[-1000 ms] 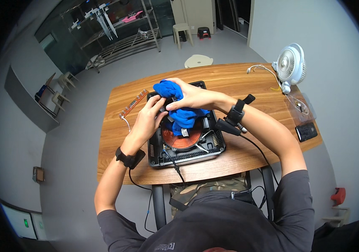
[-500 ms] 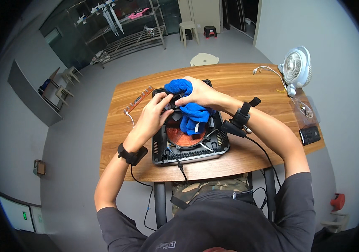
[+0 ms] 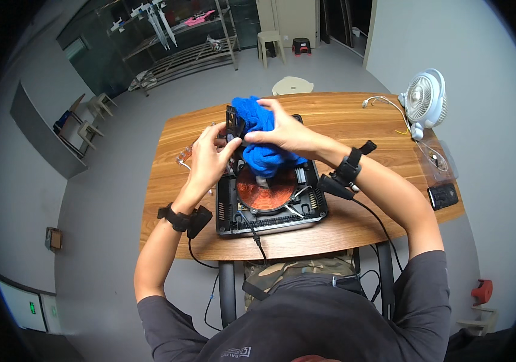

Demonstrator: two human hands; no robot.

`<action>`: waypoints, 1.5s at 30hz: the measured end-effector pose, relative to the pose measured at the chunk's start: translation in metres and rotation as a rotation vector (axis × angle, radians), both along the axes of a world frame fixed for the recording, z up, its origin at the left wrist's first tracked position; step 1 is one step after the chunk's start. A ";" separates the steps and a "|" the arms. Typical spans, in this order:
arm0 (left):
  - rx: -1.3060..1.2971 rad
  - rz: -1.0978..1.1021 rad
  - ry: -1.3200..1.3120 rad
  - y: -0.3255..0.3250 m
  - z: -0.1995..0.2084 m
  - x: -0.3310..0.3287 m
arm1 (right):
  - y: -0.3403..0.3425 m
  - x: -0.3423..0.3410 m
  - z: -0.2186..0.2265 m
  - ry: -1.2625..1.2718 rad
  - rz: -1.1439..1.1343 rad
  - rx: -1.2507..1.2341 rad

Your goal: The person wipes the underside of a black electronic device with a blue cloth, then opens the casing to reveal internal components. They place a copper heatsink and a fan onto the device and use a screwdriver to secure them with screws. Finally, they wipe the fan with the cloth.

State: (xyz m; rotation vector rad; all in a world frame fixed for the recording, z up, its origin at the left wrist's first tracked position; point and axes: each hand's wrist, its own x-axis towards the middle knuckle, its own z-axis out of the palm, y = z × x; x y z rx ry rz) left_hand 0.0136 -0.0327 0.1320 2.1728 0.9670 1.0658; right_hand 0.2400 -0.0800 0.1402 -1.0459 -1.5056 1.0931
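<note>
An opened induction cooker (image 3: 224,226) lies on the table in front of me, its round copper coil (image 3: 264,196) exposed. Above its far left part, my left hand (image 3: 208,154) grips a black plastic part with an open frame (image 3: 232,117), which stands on edge. My right hand (image 3: 285,134) holds a bunched blue cloth (image 3: 261,158) against that part. The cloth hangs over the far side of the coil. Between the hands, the lower end of the black part is hidden.
A white fan (image 3: 422,99) stands at the table's far right, a black phone-like box (image 3: 443,196) nearer. Behind my left hand lies a strip-shaped board (image 3: 184,155), partly hidden. A black cable (image 3: 258,241) runs from the cooker over the near edge. A stool (image 3: 293,85) stands beyond the table.
The black part has come up out of the cooker and now stands upright. Both hands and the cloth have shifted left, baring more of the coil.
</note>
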 end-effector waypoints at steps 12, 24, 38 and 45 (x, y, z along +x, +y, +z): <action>0.207 0.074 0.030 0.006 0.001 0.004 | 0.009 -0.014 0.008 -0.007 0.069 0.033; -0.247 0.090 -0.200 0.018 -0.017 -0.002 | 0.007 -0.019 0.005 -0.096 0.048 0.148; -0.414 0.121 -0.322 0.032 -0.007 -0.021 | 0.016 -0.020 0.009 -0.242 -0.048 0.228; -0.674 -0.142 -0.451 0.016 -0.003 -0.022 | 0.018 -0.020 0.015 -0.215 0.141 0.213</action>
